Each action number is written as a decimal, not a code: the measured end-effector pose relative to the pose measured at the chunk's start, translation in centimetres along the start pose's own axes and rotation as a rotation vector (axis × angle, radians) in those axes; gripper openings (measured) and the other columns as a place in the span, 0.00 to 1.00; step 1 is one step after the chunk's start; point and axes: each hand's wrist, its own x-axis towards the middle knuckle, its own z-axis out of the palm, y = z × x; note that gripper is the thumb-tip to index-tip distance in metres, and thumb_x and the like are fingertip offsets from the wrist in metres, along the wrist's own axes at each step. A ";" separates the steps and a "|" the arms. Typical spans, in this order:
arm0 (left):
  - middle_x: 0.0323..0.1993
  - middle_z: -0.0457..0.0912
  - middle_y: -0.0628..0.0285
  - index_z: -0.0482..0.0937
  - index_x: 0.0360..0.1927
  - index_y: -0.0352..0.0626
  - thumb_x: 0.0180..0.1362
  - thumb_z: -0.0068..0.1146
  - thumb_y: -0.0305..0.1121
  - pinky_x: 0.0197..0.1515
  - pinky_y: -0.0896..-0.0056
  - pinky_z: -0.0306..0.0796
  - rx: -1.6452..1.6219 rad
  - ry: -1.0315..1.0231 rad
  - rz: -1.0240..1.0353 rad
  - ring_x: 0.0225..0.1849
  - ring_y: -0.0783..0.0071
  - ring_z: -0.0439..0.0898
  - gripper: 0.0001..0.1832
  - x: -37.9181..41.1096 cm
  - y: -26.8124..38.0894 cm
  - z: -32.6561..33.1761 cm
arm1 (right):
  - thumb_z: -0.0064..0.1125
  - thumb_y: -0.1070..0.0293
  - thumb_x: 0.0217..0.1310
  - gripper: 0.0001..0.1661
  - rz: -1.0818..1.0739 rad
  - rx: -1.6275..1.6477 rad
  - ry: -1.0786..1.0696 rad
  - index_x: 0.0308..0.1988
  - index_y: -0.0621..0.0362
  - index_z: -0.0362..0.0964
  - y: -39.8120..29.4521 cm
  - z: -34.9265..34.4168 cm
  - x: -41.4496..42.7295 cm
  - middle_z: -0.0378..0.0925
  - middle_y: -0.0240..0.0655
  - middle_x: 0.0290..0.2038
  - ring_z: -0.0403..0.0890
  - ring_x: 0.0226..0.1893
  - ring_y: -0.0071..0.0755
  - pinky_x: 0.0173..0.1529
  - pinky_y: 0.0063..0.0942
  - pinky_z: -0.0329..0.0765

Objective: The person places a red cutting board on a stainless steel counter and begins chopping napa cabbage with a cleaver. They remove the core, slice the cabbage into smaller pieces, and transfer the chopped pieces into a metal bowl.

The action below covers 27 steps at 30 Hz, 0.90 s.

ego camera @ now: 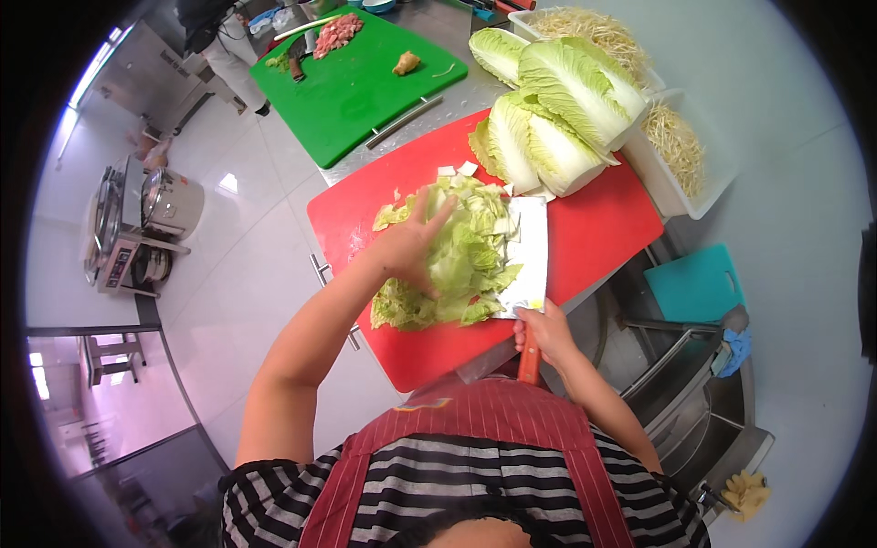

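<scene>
A loose heap of cut napa cabbage [473, 240] lies on the red cutting board [589, 240]. Spread over the heap's left side is my left hand [414, 243], its fingers apart and touching the leaves. My right hand [548, 332] grips the orange-brown handle of a wide cleaver [531, 253]. The cleaver's blade lies nearly flat along the right side of the heap, and some cabbage pieces rest over its left part. Several napa cabbage halves or heads [575, 96] are piled at the far right of the board, just beyond the blade.
Behind stands a green cutting board [363, 96] with chopped meat [337, 34], a knife [296, 58] and a ginger-like piece [406, 63]. White bins of bean sprouts [675, 147] line the wall. A sink [692, 438] is at right, a steel pot [171, 198] at left. Another person [229, 51] stands far back.
</scene>
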 end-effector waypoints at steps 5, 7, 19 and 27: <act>0.72 0.34 0.36 0.40 0.74 0.63 0.23 0.82 0.50 0.66 0.54 0.62 -0.071 0.042 0.081 0.67 0.38 0.60 0.74 2.3 -0.2 0.8 | 0.55 0.70 0.60 0.12 -0.008 -0.055 -0.044 0.43 0.61 0.65 -1.4 3.3 2.3 0.73 0.36 0.25 0.74 0.18 0.28 0.22 0.29 0.75; 0.71 0.39 0.34 0.47 0.72 0.64 0.27 0.80 0.52 0.67 0.55 0.62 -0.096 0.117 0.066 0.67 0.36 0.59 0.68 2.5 0.5 1.5 | 0.53 0.72 0.60 0.10 -0.019 -0.059 -0.082 0.41 0.61 0.64 -1.3 4.0 3.4 0.72 0.35 0.25 0.74 0.18 0.27 0.22 0.29 0.75; 0.71 0.48 0.39 0.60 0.68 0.59 0.32 0.74 0.45 0.63 0.55 0.66 -0.097 0.308 0.073 0.64 0.43 0.66 0.53 -0.3 2.9 -1.1 | 0.54 0.73 0.57 0.09 -0.079 -0.064 -0.068 0.37 0.65 0.66 -4.5 6.3 -0.2 0.73 0.36 0.23 0.74 0.16 0.28 0.20 0.29 0.74; 0.71 0.49 0.39 0.63 0.66 0.56 0.31 0.75 0.41 0.62 0.54 0.68 -0.057 0.370 0.040 0.63 0.43 0.68 0.52 -2.2 3.9 -3.1 | 0.57 0.71 0.58 0.07 -0.158 0.036 -0.115 0.34 0.64 0.72 -5.9 7.9 -1.9 0.73 0.35 0.20 0.73 0.15 0.27 0.19 0.27 0.74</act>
